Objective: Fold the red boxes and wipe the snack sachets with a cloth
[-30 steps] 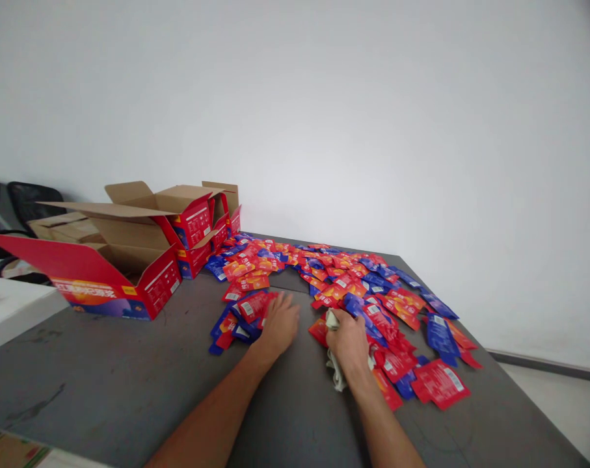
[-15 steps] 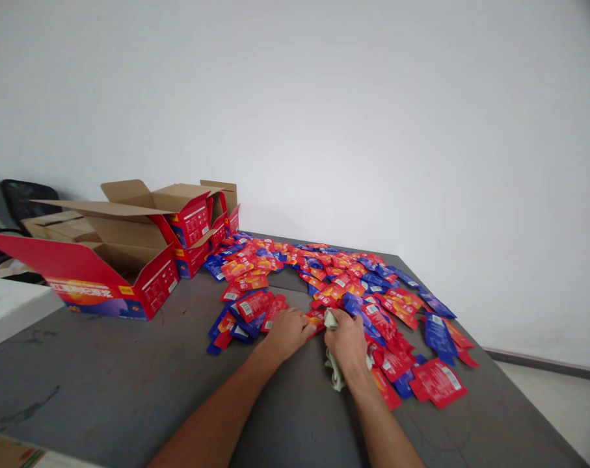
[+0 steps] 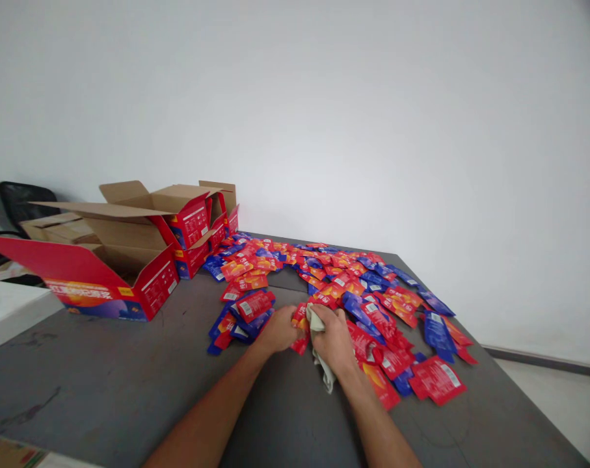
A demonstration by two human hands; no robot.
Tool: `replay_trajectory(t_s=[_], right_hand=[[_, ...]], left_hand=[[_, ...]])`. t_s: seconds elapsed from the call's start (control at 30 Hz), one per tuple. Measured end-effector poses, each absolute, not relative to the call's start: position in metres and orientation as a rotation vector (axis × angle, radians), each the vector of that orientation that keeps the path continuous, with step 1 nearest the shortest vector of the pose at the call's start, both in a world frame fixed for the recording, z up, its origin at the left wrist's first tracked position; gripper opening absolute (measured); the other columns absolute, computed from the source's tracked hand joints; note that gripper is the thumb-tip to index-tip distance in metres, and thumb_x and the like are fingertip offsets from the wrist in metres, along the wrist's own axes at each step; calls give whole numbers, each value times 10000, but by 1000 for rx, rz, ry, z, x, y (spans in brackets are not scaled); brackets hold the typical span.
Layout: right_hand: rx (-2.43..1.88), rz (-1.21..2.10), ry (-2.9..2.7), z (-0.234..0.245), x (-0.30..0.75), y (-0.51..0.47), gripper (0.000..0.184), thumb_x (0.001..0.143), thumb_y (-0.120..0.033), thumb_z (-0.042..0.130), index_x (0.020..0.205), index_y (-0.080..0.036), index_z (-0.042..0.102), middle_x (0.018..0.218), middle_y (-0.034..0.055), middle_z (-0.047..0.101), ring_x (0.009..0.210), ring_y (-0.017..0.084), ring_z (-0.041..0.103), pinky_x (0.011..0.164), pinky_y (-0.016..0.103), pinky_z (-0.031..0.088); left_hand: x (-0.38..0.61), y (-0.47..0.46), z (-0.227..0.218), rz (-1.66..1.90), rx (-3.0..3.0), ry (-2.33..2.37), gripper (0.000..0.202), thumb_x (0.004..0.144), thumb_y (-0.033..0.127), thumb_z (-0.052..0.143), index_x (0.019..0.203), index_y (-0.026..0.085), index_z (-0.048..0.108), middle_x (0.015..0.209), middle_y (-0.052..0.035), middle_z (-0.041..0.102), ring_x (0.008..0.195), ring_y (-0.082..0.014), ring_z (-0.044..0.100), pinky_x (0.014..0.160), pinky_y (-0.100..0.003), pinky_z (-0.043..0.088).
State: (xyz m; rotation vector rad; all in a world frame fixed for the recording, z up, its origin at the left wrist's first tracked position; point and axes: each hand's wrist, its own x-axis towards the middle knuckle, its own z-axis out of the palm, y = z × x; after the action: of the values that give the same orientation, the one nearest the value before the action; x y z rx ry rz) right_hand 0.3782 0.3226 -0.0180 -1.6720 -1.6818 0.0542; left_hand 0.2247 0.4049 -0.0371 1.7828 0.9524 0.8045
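Observation:
My left hand (image 3: 281,329) is closed on a red and orange pouch (image 3: 301,325), gripping it by its left side. Bunched in my right hand (image 3: 334,337) is a pale cloth (image 3: 316,320), pressed against the pouch's right edge; its loose end hangs down toward the table. Left of my left hand lies a small pile of red and blue pouches (image 3: 255,305). Beyond and to the right of my right hand spreads a larger heap of the same pouches (image 3: 341,279).
Open red cartons (image 3: 158,296) with brown flaps stand along the left of the grey table (image 3: 129,383). A white box (image 3: 16,309) sits at the left edge. Black chairs (image 3: 26,198) are behind it. A white wall (image 3: 324,130) rises at the back.
The pouch between my hands has come up and turned upright in my left hand. My right hand has moved left with the cloth, onto the pouch's edge.

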Motion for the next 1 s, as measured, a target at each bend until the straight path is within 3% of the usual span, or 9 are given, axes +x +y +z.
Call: replay_trajectory(t_s=[0.1, 0.17, 0.37, 0.57, 0.77, 1.0], right_hand=[[-1599, 69, -1729, -18, 371, 323, 615, 719, 16, 483, 1246, -244, 663, 1287, 22, 662, 1036, 229, 565, 901, 357, 439], [-1555, 75, -1760, -18, 367, 323, 632, 723, 17, 489, 1270, -253, 653, 1319, 30, 643, 1074, 230, 570, 901, 364, 438], [-1420, 89, -1936, -18, 351, 316, 751, 666, 44, 511, 1326, -299, 616, 1406, -1, 583, 1045, 238, 542, 895, 379, 461], [-1456, 18, -1896, -17, 347, 314, 798, 631, 77, 478, 1299, -331, 629, 1402, -59, 583, 994, 235, 484, 851, 354, 484], [-1578, -161, -1631, -18, 362, 318, 688, 762, 38, 438, 1363, -266, 582, 1432, -3, 554, 984, 241, 456, 879, 387, 468], [-1571, -162, -1679, -16, 360, 317, 719, 747, 39, 451, 1380, -280, 567, 1431, -11, 556, 961, 241, 449, 863, 386, 476]], left_hand=[[225, 409, -37, 861, 1685, 948, 20, 693, 186, 636, 704, 183, 620, 694, 7, 610, 655, -152, 538, 595, -254, 362], [226, 411, -38, 936, 1432, 852, 28, 716, 191, 641, 718, 172, 620, 703, 4, 621, 644, -139, 552, 598, -245, 387], [231, 408, -26, 858, 746, 374, 269, 855, 346, 647, 1036, 147, 660, 891, -74, 719, 792, -186, 677, 745, -286, 511], [228, 404, -18, 804, 663, 316, 401, 955, 442, 498, 1153, 134, 661, 997, -113, 740, 903, -228, 701, 830, -335, 528], [231, 397, -18, 738, 683, 236, 472, 980, 457, 436, 1211, 107, 654, 1105, -146, 729, 1055, -263, 676, 926, -370, 506], [233, 398, -20, 768, 639, 280, 480, 975, 451, 445, 1221, 94, 650, 1095, -155, 735, 1046, -274, 686, 919, -376, 517]])
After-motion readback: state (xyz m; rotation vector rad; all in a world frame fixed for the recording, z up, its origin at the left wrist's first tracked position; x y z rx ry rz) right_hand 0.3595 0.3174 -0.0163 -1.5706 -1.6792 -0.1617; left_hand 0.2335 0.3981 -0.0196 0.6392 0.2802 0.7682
